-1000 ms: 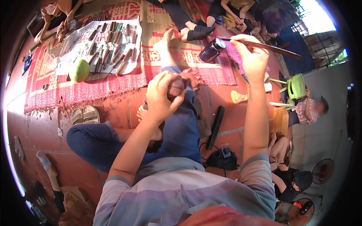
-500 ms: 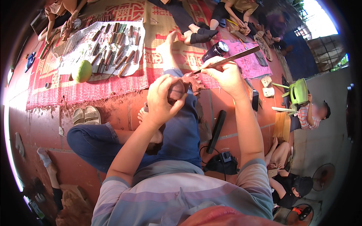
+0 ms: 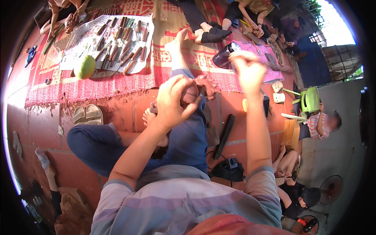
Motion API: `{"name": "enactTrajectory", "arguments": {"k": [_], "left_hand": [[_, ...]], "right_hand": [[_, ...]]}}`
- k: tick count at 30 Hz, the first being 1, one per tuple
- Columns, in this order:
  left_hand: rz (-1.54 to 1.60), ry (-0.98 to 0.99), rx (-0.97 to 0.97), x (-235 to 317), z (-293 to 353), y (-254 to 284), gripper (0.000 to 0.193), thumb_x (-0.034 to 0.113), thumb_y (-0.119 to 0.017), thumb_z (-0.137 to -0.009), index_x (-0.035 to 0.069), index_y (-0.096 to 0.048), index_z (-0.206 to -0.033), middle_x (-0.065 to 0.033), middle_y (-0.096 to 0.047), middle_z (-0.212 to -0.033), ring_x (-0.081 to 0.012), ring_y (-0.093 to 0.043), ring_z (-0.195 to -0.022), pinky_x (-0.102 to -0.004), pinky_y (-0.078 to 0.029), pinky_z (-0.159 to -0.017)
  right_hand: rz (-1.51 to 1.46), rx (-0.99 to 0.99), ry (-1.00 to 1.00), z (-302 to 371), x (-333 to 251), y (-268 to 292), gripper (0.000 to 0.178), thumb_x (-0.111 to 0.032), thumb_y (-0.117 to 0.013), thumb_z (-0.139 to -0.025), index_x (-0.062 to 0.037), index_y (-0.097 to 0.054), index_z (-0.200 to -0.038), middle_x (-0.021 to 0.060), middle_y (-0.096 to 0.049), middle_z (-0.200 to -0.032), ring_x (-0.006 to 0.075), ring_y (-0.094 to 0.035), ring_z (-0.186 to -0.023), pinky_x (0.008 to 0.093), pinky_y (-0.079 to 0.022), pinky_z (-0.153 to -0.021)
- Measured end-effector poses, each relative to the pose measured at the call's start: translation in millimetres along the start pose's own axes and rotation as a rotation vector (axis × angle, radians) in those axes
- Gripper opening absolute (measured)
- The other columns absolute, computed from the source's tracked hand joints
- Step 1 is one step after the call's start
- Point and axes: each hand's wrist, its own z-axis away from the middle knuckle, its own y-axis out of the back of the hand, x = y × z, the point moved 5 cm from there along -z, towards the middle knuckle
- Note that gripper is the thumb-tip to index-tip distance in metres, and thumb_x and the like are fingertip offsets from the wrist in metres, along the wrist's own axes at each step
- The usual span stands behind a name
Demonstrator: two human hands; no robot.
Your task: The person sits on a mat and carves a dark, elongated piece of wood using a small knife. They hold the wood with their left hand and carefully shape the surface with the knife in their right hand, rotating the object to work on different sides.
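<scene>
My left hand (image 3: 172, 100) is closed around a rounded, reddish-brown carved piece (image 3: 190, 94), apparently wood, above my outstretched leg. Knobbly, branching parts of the carving (image 3: 208, 85) stick out to the right of my fingers. My right hand (image 3: 249, 72) is raised to the right, apart from the carving, with its fingers curled and smeared by motion. Whatever lies in that grip is too blurred to make out now; a moment earlier it was a long, flat, dark tool with a thin tip. A black cylindrical lamp (image 3: 226, 55) stands just beyond this hand.
Rows of wooden-handled carving tools (image 3: 127, 47) lie on a paper sheet (image 3: 84, 43), beside a green round fruit (image 3: 85, 67). Sandals (image 3: 88, 114), a black bar (image 3: 224, 136) and a black pouch (image 3: 228, 170) rest on the tiles. Other people sit around the mat; a green chair (image 3: 310, 100) stands right.
My right hand has moved right and up, away from the carving, and is now blurred. The long tool no longer shows clearly. My left hand still holds the carving, shifted slightly right.
</scene>
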Motion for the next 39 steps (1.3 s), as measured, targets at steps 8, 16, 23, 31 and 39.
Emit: {"name": "enactTrajectory", "arguments": {"k": [8,16,23,31,39], "left_hand": [[-0.016,-0.002,0.007,-2,0,3,0.059,0.008,-0.074,-0.059,0.004,-0.047,-0.111,-0.0172,-0.054,-0.106,-0.0325,-0.055,-0.095,-0.0380,-0.044,-0.082],[-0.024,-0.024,0.017,2,2,3,0.058,0.008,-0.074,-0.059,0.003,-0.048,-0.110,-0.0173,-0.055,-0.105,-0.0336,-0.055,-0.097,-0.0393,-0.043,-0.085],[-0.017,0.000,0.037,-6,5,1,0.061,0.016,-0.076,-0.060,0.009,-0.048,-0.114,-0.0128,-0.053,-0.109,-0.0298,-0.052,-0.100,-0.0382,-0.042,-0.083],[-0.034,0.007,0.020,-4,-4,-1,0.059,0.009,-0.075,-0.060,0.005,-0.047,-0.112,-0.0157,-0.054,-0.106,-0.0328,-0.054,-0.100,-0.0395,-0.042,-0.085],[-0.018,-0.012,0.007,0,0,1,0.059,0.005,-0.073,-0.060,0.003,-0.046,-0.113,-0.0176,-0.053,-0.107,-0.0337,-0.054,-0.099,-0.0397,-0.043,-0.086]], "right_hand": [[-0.110,-0.459,-0.393,-2,-15,-29,0.010,0.003,-0.064,-0.075,0.0021,-0.064,-0.085,0.0044,-0.064,-0.081,0.0103,-0.060,-0.075,0.0238,-0.048,-0.069],[0.128,-0.271,0.028,-16,-13,-11,0.007,0.008,-0.061,-0.076,0.0036,-0.063,-0.080,0.0059,-0.063,-0.082,0.0116,-0.059,-0.078,0.0244,-0.049,-0.070],[-0.099,-0.550,-0.432,6,-17,-37,0.010,0.007,-0.062,-0.075,0.0030,-0.064,-0.084,0.0050,-0.062,-0.082,0.0120,-0.059,-0.076,0.0254,-0.048,-0.071],[0.017,-0.358,0.009,19,-3,-27,0.010,0.006,-0.064,-0.074,0.0032,-0.064,-0.084,0.0043,-0.063,-0.080,0.0126,-0.059,-0.077,0.0254,-0.048,-0.075],[-0.197,-0.216,-0.202,7,8,-6,0.010,0.005,-0.063,-0.076,0.0027,-0.063,-0.085,0.0063,-0.063,-0.077,0.0102,-0.059,-0.068,0.0226,-0.049,-0.063]]}}
